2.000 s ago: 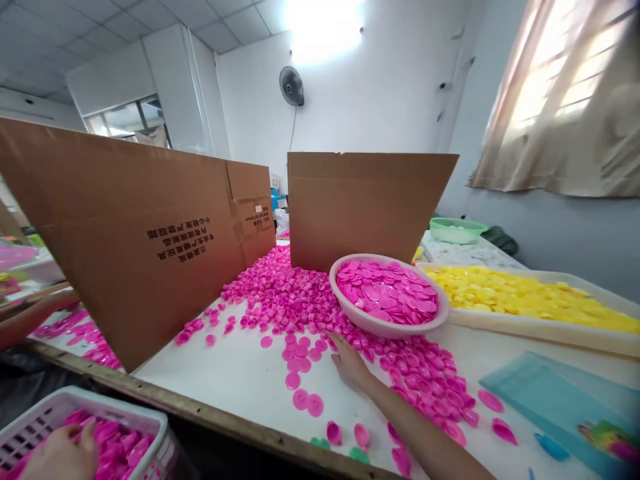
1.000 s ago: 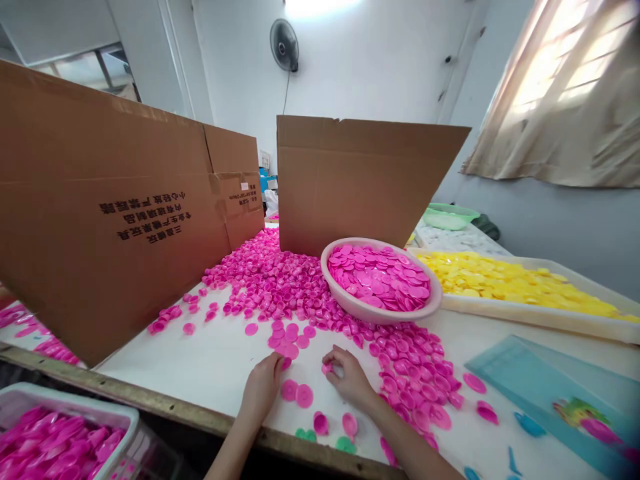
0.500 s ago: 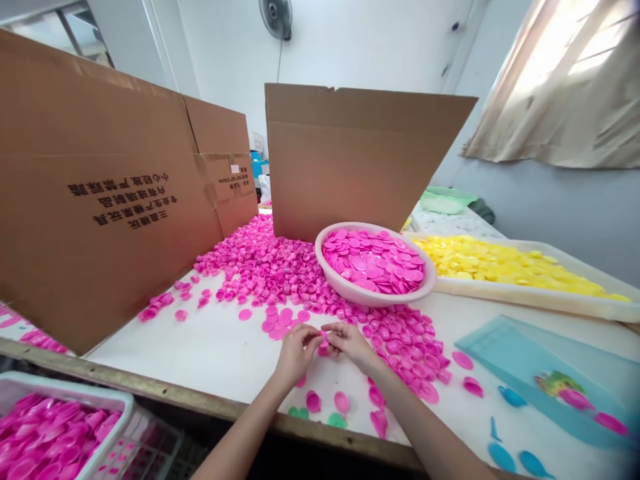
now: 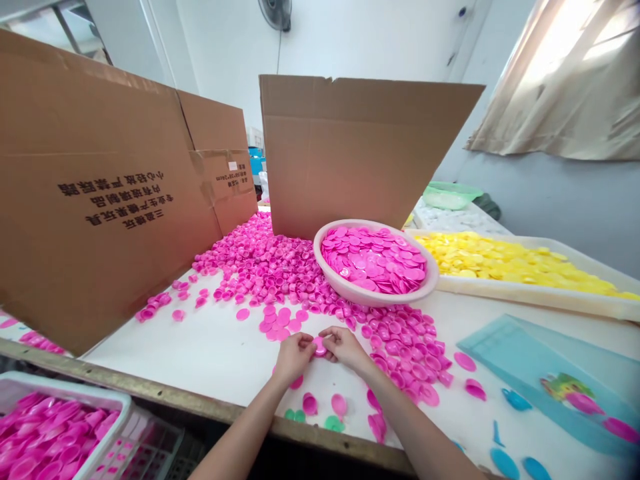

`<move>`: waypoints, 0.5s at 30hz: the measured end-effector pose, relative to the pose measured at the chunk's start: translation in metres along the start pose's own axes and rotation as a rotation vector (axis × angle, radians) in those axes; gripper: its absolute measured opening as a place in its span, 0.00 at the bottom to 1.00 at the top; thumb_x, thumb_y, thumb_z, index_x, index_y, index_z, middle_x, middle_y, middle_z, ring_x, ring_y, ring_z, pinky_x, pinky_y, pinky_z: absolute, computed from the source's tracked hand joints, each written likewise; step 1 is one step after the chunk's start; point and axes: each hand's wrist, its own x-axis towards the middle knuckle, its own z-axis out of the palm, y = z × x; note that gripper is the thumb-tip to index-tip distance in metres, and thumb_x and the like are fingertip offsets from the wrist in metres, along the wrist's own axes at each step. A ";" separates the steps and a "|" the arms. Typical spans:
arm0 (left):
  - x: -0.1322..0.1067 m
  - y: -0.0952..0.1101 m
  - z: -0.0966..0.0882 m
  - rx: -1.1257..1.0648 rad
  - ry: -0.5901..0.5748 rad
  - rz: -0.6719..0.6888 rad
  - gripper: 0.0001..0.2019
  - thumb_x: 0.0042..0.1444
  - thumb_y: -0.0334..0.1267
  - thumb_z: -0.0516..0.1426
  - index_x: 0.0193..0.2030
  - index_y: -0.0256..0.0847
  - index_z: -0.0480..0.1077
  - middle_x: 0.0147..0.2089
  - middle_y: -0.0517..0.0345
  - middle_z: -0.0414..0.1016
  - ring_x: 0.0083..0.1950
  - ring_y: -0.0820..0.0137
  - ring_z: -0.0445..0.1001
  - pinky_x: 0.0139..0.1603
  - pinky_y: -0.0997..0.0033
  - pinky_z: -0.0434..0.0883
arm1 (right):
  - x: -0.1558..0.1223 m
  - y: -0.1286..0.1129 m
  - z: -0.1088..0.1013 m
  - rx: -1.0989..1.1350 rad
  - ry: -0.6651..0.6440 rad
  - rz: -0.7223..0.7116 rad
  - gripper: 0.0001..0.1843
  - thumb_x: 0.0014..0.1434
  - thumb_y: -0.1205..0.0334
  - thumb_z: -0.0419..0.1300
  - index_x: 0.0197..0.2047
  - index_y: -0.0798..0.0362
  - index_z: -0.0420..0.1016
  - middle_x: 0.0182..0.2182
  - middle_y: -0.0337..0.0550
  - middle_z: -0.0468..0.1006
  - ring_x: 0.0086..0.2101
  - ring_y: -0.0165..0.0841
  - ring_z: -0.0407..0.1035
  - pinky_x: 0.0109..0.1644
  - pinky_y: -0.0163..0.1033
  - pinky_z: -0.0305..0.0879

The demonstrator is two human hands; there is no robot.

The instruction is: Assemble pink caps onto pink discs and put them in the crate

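Between my two hands, just above the white tabletop [image 4: 200, 353], is a small pink plastic piece with a round face [image 4: 319, 346]. The fingers of my left hand [image 4: 296, 353] pinch its left edge. From the other side, my right hand [image 4: 345, 348] grips its right edge with thumb and fingers. Several flat pink discs [image 4: 280, 323] lie just beyond my hands. A heap of pink plastic cups [image 4: 407, 347] spreads to the right of my right hand. Nearer the table edge sit a loose pink cup [image 4: 309, 404] and some green discs [image 4: 334, 423].
A pink basin [image 4: 380, 300] full of pink discs stands behind the cups. Cardboard boxes [image 4: 110, 180] rise at the left and back. A tray [image 4: 500, 287] of yellow discs, a blue plastic sheet [image 4: 530, 373] and blue pieces [image 4: 516, 399] are right. A white crate [image 4: 125, 427] stands lower left.
The pink piece has turned so that its round face shows towards me. Both hands have shifted slightly left and down, still holding it.
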 end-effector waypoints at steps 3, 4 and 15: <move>-0.001 -0.004 0.002 -0.050 -0.027 -0.022 0.10 0.50 0.39 0.52 0.35 0.36 0.68 0.29 0.56 0.74 0.28 0.75 0.71 0.30 0.76 0.67 | 0.000 0.002 0.002 -0.024 -0.003 -0.024 0.08 0.47 0.67 0.56 0.34 0.57 0.69 0.18 0.37 0.71 0.19 0.26 0.66 0.20 0.27 0.61; -0.002 -0.005 0.002 -0.066 -0.023 -0.020 0.10 0.49 0.39 0.52 0.35 0.36 0.68 0.29 0.56 0.74 0.28 0.75 0.71 0.29 0.76 0.67 | -0.001 0.002 0.003 -0.034 0.007 -0.030 0.08 0.46 0.68 0.57 0.34 0.57 0.69 0.19 0.37 0.71 0.19 0.26 0.66 0.21 0.28 0.61; 0.028 0.014 -0.011 0.179 -0.279 -0.129 0.10 0.46 0.41 0.54 0.30 0.36 0.69 0.27 0.55 0.72 0.29 0.71 0.70 0.29 0.74 0.65 | -0.004 -0.028 -0.008 -0.078 -0.088 0.210 0.05 0.43 0.69 0.60 0.27 0.58 0.67 0.19 0.41 0.74 0.20 0.29 0.69 0.22 0.29 0.64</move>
